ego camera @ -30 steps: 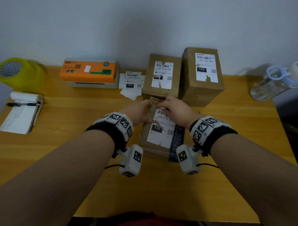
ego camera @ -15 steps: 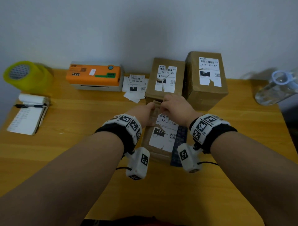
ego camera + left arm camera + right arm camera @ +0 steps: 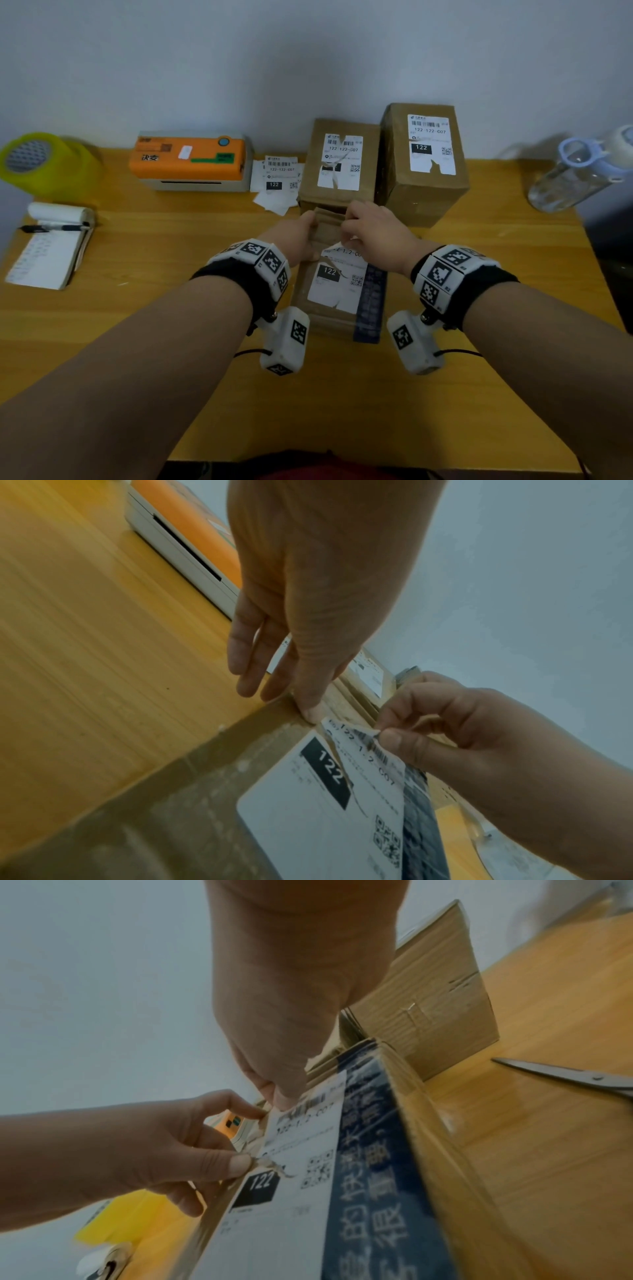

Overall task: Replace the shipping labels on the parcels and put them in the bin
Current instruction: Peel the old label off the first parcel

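A brown parcel (image 3: 329, 318) lies flat at the table's middle with a torn white label (image 3: 337, 284) and a strip of blue printed tape (image 3: 371, 301) on top. My left hand (image 3: 296, 236) grips its far left edge, thumb on top and fingers down the side (image 3: 279, 695). My right hand (image 3: 368, 228) pinches the label's far edge (image 3: 371, 735) between thumb and forefinger and lifts it off the cardboard (image 3: 301, 1110). Two more labelled parcels stand behind, one in the middle (image 3: 339, 161) and one on the right (image 3: 424, 161).
An orange label printer (image 3: 191, 159) sits at the back left with loose labels (image 3: 279, 174) beside it. A yellow tape roll (image 3: 37, 161) and a notepad with a pen (image 3: 48, 253) are far left. A water bottle (image 3: 575, 174) lies far right. Scissors (image 3: 575, 1076) lie right of the parcel.
My right hand has peeled the label's far edge a little further up and toward me. The left hand has kept its hold on the parcel's edge.
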A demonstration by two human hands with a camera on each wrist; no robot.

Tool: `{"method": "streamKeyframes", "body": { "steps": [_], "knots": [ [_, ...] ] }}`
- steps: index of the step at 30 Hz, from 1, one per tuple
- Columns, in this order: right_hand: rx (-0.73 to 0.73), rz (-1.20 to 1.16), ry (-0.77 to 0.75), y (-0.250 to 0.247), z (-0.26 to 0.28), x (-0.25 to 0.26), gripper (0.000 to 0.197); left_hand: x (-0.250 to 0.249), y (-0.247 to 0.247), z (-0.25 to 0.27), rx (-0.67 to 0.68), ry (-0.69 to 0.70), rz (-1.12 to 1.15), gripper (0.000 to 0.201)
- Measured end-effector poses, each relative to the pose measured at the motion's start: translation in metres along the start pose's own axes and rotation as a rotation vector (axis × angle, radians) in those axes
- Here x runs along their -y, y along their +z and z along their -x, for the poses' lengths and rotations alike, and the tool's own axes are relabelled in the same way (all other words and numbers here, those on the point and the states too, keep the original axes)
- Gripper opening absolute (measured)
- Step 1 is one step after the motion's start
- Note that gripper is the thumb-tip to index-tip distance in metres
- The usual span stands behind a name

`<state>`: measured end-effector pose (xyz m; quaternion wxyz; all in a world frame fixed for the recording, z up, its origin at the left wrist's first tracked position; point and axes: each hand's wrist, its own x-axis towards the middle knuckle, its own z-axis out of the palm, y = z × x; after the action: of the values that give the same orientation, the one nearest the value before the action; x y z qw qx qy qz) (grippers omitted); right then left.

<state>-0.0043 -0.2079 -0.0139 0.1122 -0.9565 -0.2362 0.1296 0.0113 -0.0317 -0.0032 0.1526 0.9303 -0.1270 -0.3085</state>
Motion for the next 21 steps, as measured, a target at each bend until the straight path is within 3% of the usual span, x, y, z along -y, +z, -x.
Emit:
{"method": "streamKeyframes", "body": {
  "steps": [9,21],
  "knots": [
    [-0.012,0.040,-0.066,-0.004,0.008,0.019,0.010,0.000,0.004,0.002,-0.011,-0.023,-0.048,0.054],
    [0.018,-0.138,0.059,-0.018,0.019,0.002,0.014,0.012,0.007,0.006,-0.016,-0.055,-0.049,0.064]
  ]
}}
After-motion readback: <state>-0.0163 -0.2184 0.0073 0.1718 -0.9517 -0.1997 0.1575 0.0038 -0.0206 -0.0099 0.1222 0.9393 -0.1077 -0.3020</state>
